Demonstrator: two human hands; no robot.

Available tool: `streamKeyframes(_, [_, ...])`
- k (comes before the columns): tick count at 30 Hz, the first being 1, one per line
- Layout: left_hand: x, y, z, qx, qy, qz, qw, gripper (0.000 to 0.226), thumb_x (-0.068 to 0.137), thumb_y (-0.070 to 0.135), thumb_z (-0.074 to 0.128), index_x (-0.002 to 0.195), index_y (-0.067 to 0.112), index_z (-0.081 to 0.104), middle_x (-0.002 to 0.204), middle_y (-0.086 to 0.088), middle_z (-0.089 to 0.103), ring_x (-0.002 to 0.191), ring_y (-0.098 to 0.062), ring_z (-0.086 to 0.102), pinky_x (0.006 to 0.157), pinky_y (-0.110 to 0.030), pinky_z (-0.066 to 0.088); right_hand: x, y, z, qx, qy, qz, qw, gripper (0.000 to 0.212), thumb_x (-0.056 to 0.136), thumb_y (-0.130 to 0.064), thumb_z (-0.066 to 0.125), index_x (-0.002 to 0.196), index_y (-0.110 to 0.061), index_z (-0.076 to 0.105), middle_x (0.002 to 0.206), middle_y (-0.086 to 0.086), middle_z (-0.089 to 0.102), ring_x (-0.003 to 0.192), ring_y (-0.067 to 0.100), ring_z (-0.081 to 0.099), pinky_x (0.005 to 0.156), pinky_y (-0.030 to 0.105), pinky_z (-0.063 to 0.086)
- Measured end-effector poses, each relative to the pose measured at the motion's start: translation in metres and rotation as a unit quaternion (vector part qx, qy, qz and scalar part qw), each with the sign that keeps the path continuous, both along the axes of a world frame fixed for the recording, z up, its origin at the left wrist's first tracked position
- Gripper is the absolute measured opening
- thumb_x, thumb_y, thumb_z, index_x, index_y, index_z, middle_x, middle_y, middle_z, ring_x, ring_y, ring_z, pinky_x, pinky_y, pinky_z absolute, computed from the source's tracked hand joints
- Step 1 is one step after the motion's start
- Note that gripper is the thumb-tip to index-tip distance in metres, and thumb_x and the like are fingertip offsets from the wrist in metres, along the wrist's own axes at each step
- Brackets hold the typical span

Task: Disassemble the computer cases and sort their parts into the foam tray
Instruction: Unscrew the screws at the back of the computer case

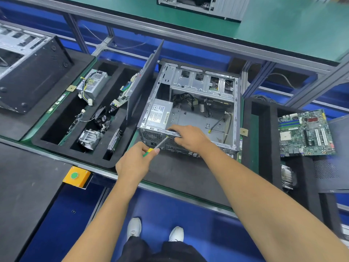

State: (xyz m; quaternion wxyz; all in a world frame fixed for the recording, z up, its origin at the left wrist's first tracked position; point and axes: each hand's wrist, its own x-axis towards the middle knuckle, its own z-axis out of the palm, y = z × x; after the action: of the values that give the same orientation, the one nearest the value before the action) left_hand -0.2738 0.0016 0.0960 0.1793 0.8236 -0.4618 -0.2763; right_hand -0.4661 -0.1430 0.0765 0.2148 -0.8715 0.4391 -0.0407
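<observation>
L hand (135, 163): grips screwdriver (156, 145), tip at PC case (190, 110) rear edge.
R hand (188, 138): fingers curled on case rim beside PSU (159, 115).

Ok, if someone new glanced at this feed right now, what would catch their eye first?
Dead centre, the open computer case, its power supply still seated at its near left corner. The left hand holds a screwdriver with its tip at the case's rear edge, where the right hand rests. To the left, the foam tray already holds pulled parts; a loose motherboard lies far right.
</observation>
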Motion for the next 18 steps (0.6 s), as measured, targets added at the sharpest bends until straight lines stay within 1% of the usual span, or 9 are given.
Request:
streamKeyframes(1, [0.003,-0.002,0.0,0.0,0.074,-0.002,0.997,0.038,0.091,0.066,0.062,0.089,0.029,0.063,0.073,0.012,0.067,0.065,-0.007,0.061,0.066,-0.033,0.044,0.0,0.0,0.0,0.0,0.0,0.0,1.0,0.048,0.086,-0.027,0.053,0.13,-0.044,0.051,0.081,-0.016,0.051,0.075,0.015,0.049,0.066,0.031,0.033])
streamKeyframes(3, [0.007,-0.005,-0.002,-0.011,0.245,0.018,0.969,0.04,0.095,0.052,0.068,0.093,0.011,0.066,0.065,0.003,0.066,0.051,-0.013,0.056,0.055,-0.029,0.045,0.0,0.0,0.0,0.002,0.001,0.0,1.0,0.048,0.085,-0.027,0.053,0.129,-0.045,0.05,0.081,-0.015,0.052,0.074,0.016,0.049,0.065,0.031,0.033])
streamKeyframes(4, [0.01,-0.007,-0.002,-0.004,0.296,0.03,0.955,0.041,0.096,0.046,0.069,0.092,0.006,0.065,0.063,-0.001,0.064,0.048,-0.013,0.053,0.049,-0.026,0.043,0.0,0.0,0.0,0.005,0.002,0.0,1.0,0.048,0.085,-0.027,0.052,0.129,-0.046,0.05,0.081,-0.015,0.052,0.074,0.016,0.049,0.065,0.031,0.032])
streamKeyframes(5, [0.012,-0.007,-0.002,0.009,0.33,0.036,0.943,0.041,0.098,0.044,0.068,0.09,0.004,0.065,0.063,-0.003,0.063,0.047,-0.012,0.052,0.046,-0.024,0.042,0.0,0.0,0.001,0.007,0.002,-0.001,1.0,0.048,0.085,-0.027,0.052,0.128,-0.046,0.05,0.08,-0.015,0.051,0.074,0.017,0.049,0.065,0.031,0.032])
streamKeyframes(9, [0.017,-0.005,-0.008,0.061,0.45,0.045,0.89,0.04,0.1,0.046,0.062,0.086,0.009,0.062,0.065,-0.004,0.06,0.049,-0.013,0.05,0.045,-0.023,0.041,0.0,0.0,0.002,0.013,0.005,-0.002,1.0,0.048,0.084,-0.027,0.051,0.128,-0.045,0.051,0.077,-0.015,0.049,0.074,0.018,0.05,0.065,0.031,0.032])
streamKeyframes(12, [0.011,0.001,-0.017,0.071,0.539,0.074,0.836,0.034,0.097,0.045,0.066,0.09,0.014,0.055,0.07,-0.005,0.059,0.051,-0.013,0.046,0.042,-0.022,0.037,0.0,0.0,0.003,0.014,0.004,-0.003,1.0,0.048,0.086,-0.026,0.052,0.13,-0.044,0.051,0.082,-0.013,0.053,0.076,0.018,0.051,0.066,0.031,0.033])
streamKeyframes(15, [0.0,0.008,-0.026,0.042,0.584,0.119,0.802,0.041,0.08,0.036,0.082,0.093,0.014,0.051,0.075,-0.005,0.063,0.051,-0.012,0.047,0.038,-0.021,0.034,0.0,0.0,0.004,0.015,0.006,-0.001,1.0,0.048,0.087,-0.025,0.053,0.131,-0.044,0.051,0.081,-0.011,0.055,0.077,0.019,0.052,0.067,0.032,0.036])
streamKeyframes(17, [-0.006,0.01,-0.03,0.024,0.601,0.141,0.787,0.042,0.072,0.031,0.087,0.085,0.017,0.05,0.077,-0.005,0.063,0.053,-0.013,0.049,0.038,-0.021,0.035,0.0,0.001,0.005,0.017,0.003,-0.001,1.0,0.048,0.088,-0.025,0.053,0.132,-0.044,0.051,0.083,-0.011,0.056,0.078,0.018,0.053,0.068,0.032,0.037])
streamKeyframes(18, [-0.008,0.01,-0.031,0.014,0.597,0.149,0.788,0.041,0.071,0.031,0.087,0.081,0.017,0.05,0.078,-0.006,0.063,0.053,-0.014,0.052,0.038,-0.022,0.038,0.0,0.001,0.005,0.017,0.003,-0.002,1.0,0.048,0.088,-0.025,0.053,0.132,-0.044,0.051,0.083,-0.011,0.056,0.078,0.017,0.052,0.068,0.031,0.037])
